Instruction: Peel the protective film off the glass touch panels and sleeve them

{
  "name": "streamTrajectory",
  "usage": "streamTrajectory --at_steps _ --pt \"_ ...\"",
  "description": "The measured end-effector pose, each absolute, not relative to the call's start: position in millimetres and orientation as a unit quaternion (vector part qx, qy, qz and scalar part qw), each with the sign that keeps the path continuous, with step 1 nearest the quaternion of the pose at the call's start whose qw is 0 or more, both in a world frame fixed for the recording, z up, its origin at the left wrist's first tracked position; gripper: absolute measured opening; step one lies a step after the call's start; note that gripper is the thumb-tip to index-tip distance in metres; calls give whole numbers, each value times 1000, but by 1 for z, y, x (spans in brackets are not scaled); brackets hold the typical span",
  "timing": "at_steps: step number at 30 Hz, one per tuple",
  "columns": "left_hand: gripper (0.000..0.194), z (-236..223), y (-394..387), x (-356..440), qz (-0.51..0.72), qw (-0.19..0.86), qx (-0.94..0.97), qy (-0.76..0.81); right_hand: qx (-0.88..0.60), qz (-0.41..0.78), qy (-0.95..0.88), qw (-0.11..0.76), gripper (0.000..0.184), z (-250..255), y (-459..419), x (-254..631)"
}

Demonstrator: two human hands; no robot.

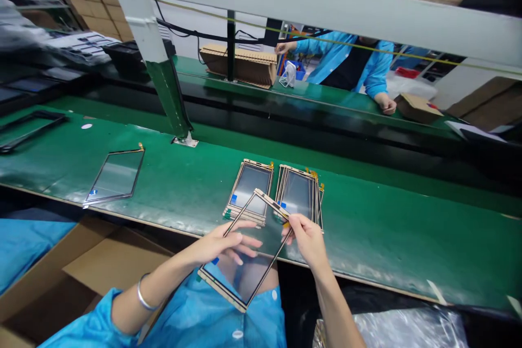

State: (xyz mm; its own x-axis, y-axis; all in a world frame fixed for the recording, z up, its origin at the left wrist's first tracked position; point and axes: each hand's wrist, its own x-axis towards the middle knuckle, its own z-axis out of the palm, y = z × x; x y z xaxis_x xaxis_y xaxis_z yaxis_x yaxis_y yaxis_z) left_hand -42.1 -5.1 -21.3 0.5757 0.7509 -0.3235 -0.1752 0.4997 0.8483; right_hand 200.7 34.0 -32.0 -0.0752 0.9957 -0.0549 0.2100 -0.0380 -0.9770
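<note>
A touch-screen glass panel (250, 280) with a dark border and tan strips at its ends is held tilted in front of my body. Pinched at its upper right corner, it is gripped by my right hand (308, 238). My left hand (232, 242) lies across the panel's left side with its fingers spread; whether they press on the glass I cannot tell. Just beyond, on the green bench, stand two stacks of similar panels, a left stack (253, 185) and a right stack (297, 193), with orange flex tails at their far ends.
A single panel (118, 174) lies on the green bench (408, 234) at left, near a black frame (35, 117). A post (163, 81) rises from the bench. An open cardboard box (118, 261) sits below. Across the line, a co-worker (346, 68) in blue stands near cardboard dividers (240, 65).
</note>
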Motion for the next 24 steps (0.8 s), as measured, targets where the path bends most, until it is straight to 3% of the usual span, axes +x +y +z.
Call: streamTrajectory --at_steps 4,11,20,24 --pt "49 -8 -7 -46 213 771 472 370 -502 375 -683 376 28 -15 38 201" --pt "45 10 -17 -53 162 750 521 374 -373 397 -787 290 12 29 50 185" --pt "51 0 -16 -54 143 792 512 299 -320 260 -796 444 11 16 31 186" --pt "52 -4 -9 -55 158 815 475 291 -321 190 -808 455 13 19 19 197"
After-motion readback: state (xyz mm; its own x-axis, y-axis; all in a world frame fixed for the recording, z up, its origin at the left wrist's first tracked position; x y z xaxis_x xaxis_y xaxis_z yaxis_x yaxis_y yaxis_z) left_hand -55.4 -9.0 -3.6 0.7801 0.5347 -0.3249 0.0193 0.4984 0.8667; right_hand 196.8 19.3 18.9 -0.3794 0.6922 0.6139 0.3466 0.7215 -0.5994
